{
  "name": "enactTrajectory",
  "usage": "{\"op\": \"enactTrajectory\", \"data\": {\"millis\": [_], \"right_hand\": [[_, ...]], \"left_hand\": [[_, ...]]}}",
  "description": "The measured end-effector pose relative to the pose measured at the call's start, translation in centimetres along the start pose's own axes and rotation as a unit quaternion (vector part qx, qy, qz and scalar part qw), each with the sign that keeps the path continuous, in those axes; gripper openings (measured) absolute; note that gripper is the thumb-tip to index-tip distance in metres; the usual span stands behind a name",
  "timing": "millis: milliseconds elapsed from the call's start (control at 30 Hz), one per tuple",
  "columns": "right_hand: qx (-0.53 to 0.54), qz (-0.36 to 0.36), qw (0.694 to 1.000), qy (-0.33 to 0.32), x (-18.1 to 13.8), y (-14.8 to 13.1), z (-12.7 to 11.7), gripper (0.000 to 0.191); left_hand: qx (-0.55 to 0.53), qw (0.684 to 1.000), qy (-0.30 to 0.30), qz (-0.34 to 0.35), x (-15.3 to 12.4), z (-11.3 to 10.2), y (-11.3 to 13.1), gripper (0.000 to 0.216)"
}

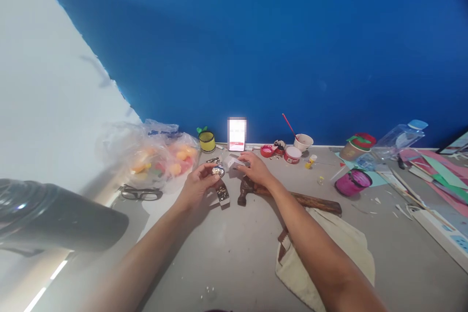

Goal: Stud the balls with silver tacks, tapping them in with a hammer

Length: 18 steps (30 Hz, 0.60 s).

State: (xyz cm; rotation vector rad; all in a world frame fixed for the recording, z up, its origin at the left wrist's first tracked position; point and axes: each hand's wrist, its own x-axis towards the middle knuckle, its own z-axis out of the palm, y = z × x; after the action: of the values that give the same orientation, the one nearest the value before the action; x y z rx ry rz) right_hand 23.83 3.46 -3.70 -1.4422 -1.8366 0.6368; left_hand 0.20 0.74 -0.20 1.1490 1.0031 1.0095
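Observation:
My left hand has thumb and fingers closed around a small shiny silver piece, whose kind I cannot make out. Under and beside those fingers lies a dark glittery bar with a whitish end. My right hand pinches a small clear and white plastic-like piece, just right of the silver piece. Below my right hand and forearm a hammer lies on the grey table, its metal head to the left and its wooden handle partly hidden by the forearm.
A phone leans on the blue wall. Plastic bags, eyeglasses and a large dark bottle are at left. A cloth, white cup, magenta container, clear bottle and power strip are at right.

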Motion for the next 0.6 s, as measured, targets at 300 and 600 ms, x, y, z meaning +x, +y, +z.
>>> {"op": "enactTrajectory", "data": {"millis": [300,600], "right_hand": [[0.295,0.038,0.954,-0.045,-1.1,-1.1,-0.6,0.031],[0.305,0.053,0.951,-0.009,-1.7,-2.3,-0.6,0.06]], "left_hand": [[-0.058,0.992,-0.109,0.028,1.1,1.2,-0.2,0.036],[-0.02,0.994,-0.101,0.039,0.7,0.6,-0.9,0.031]]}}
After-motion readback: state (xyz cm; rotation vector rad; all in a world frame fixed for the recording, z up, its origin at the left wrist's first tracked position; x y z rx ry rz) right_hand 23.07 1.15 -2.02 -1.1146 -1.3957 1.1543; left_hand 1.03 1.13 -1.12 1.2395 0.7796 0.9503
